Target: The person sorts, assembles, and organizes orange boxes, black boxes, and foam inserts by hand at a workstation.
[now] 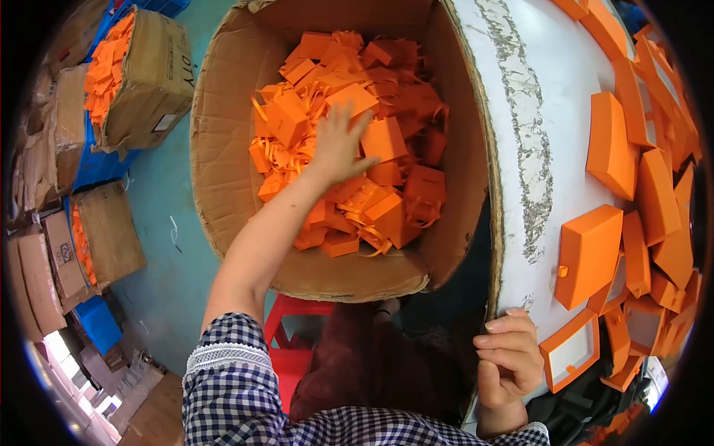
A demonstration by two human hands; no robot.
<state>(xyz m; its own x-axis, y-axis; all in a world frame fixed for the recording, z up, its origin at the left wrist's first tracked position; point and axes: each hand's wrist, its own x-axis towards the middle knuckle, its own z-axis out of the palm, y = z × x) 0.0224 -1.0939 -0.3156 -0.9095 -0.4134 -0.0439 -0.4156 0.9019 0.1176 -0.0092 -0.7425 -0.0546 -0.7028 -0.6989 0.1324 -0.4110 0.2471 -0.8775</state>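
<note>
My left hand point(342, 147) reaches into a big cardboard box point(227, 149), fingers spread over a heap of small orange paper boxes with ribbons. Its fingertips overlap one orange box point(352, 99), and another orange box point(384, 140) lies just right of the fingers. Nothing shows gripped in that hand. By the edge of the white table point(532, 290), my right hand point(512, 362) is loosely closed, with fingers curled toward the thumb and nothing showing between them. Close to it on the table lies an open orange tray point(571, 349) with a white inside.
Many orange boxes, among them a large one point(590, 254), are piled along the table's right side. A red stool point(294, 357) stands below the cardboard box. On the left, more cartons point(152, 82) filled with orange pieces stand by a blue crate point(104, 167).
</note>
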